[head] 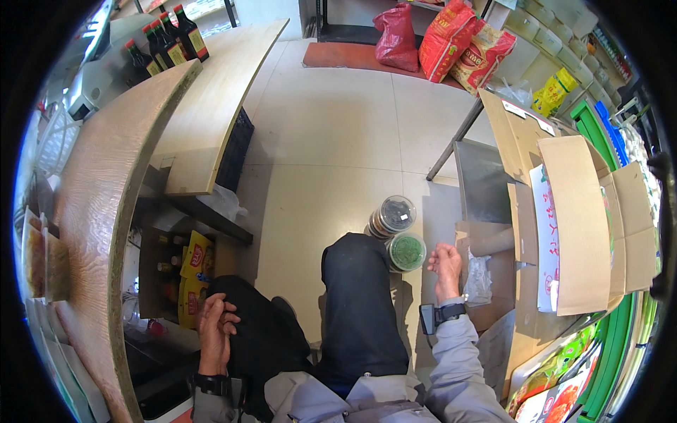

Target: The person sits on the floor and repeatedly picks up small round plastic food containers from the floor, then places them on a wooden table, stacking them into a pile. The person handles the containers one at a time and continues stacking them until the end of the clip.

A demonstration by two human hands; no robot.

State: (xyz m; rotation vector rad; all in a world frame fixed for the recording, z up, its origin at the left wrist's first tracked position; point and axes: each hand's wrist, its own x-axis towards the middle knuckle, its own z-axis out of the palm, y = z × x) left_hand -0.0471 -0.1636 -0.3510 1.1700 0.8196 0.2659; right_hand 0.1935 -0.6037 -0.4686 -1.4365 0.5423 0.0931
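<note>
My left hand (216, 321), palm up with fingers loosely bent, rests by my left thigh (259, 328) and holds nothing I can see. Out to the right, my right hand (447, 267) hangs with fingers half curled and apart, nothing visible in it. Nearest to it is a clear round tub with green contents (407, 253), close beside my right knee (357, 259) and apart from the hand. Just behind that tub stands a stack of clear round containers (396, 214) with dark contents. Both wrists wear black bands.
On the left runs a wooden counter (100, 185); several dark sauce bottles (169, 45) stand at its far end. Below is a cardboard box with yellow packets (195, 280). An opened carton (576, 227) stands at right. Red sacks (447, 39) lean at the back.
</note>
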